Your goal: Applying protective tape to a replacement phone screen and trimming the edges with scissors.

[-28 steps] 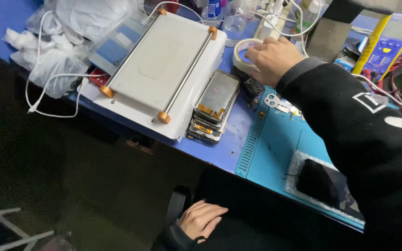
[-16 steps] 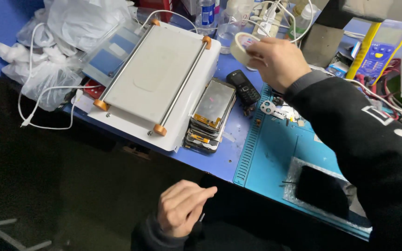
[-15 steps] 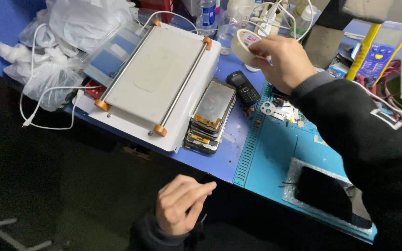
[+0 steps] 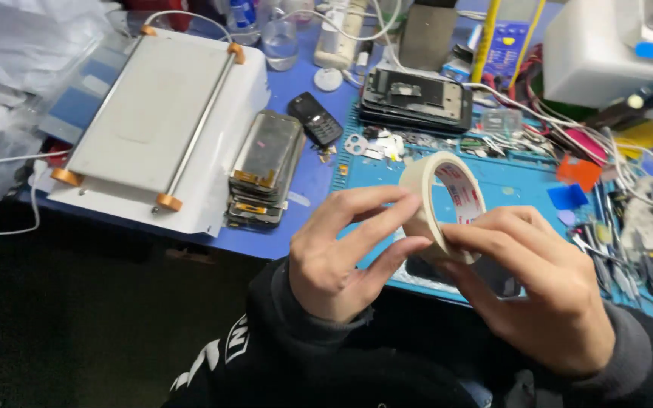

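Right up close, both hands are on the roll of masking tape [image 4: 438, 204], which is held on edge above the near border of the blue work mat [image 4: 523, 185]. The right hand [image 4: 546, 295] grips the roll from below and behind, thumb laid across its lower rim, fingers curled around the far side. The left hand [image 4: 341, 253] has its fingertips pressed together against the roll's outer face, thumb and forefinger pinching at the surface, and that looks like hunting for the loose end of the tape. So by my reading the step in hand is picking the tape's free edge, and the next move would call for a nail under that edge and a steady pull while the right hand keeps the roll from turning. Whether an end is already lifted, I can't tell from here. Further out on the blue table [image 4: 296, 177], a stack of phones [image 4: 266, 170] lies just beside the white flat-topped machine [image 4: 156, 121] with its orange-capped rails. Beyond that, a small dark keypad phone [image 4: 316, 119], an opened phone frame [image 4: 416, 98], a clear glass [image 4: 280, 41], and at far right a scatter of hand tools [image 4: 636, 249].
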